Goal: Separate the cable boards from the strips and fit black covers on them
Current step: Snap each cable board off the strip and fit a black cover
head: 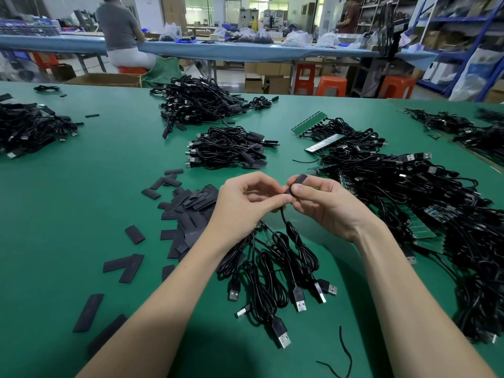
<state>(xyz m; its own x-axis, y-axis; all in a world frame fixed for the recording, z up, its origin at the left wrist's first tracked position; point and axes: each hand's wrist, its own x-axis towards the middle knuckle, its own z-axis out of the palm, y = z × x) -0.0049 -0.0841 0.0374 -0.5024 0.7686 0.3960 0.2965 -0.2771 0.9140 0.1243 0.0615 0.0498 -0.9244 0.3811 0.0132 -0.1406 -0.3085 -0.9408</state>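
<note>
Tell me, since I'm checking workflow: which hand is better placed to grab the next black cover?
Probably the left hand: the loose cover pile lies just beside it, while the right hand pinches the current cover.

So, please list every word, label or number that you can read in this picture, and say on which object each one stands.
No text can be read.
Black covers: faint marks on some, too blurred to read.
Green board strips: only small marks, too small to read.
Background boxes and shelves: no legible label.
Cover in the right hand: plain.

Both hands (289, 203) raised, fingers pinched
</note>
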